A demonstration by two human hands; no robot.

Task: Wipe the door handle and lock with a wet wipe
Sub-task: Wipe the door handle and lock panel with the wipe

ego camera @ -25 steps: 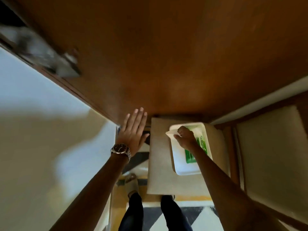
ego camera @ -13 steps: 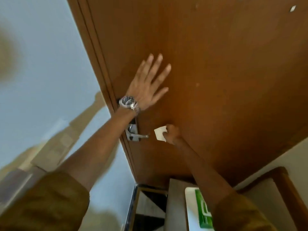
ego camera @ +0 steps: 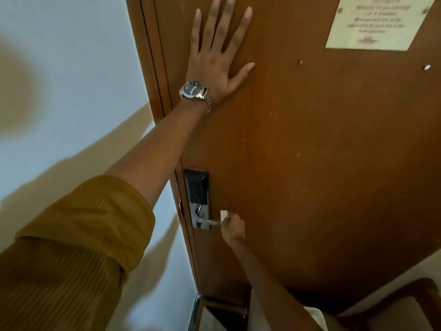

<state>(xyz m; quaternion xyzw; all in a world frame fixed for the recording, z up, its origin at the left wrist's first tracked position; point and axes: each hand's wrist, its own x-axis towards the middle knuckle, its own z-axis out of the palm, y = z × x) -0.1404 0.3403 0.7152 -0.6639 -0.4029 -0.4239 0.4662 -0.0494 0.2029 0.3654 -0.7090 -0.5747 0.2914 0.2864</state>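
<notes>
Right hand [ego camera: 232, 226]: closed around a white wipe [ego camera: 223, 215], low on the door [ego camera: 322, 163]. The wipe is pressed against the free end of the lever handle [ego camera: 212, 222]; a small folded corner of it shows above the knuckles, the rest is hidden in the grip. The forearm rises from the bottom edge of the frame.

Handle: metal, horizontal, projecting rightward from the lower part of the lock [ego camera: 197, 199]. Its tip is covered by the wipe and hand.

Lock: tall plate mounted near the door's left edge, upper section dark, lower section bright metal. Nothing touches the dark section.

Left hand [ego camera: 217, 53]: flat and spread wide, palm against the door, fingers pointing up, holding nothing. It sits well above the lock, close to the door's left edge. A metal-banded watch [ego camera: 194, 90] with a dark dial is on the wrist. The arm crosses the frame diagonally; a mustard ribbed sleeve [ego camera: 71, 247] is pushed up past the forearm.

Door: brown wood, scuffed with several small light marks. A pale printed notice [ego camera: 379, 22] is fixed at upper right; its text is too blurred to read.

Surroundings: a pale wall [ego camera: 71, 80] with soft shadows lies left of the door frame. A wooden furniture edge shows at lower right, detail unclear.
</notes>
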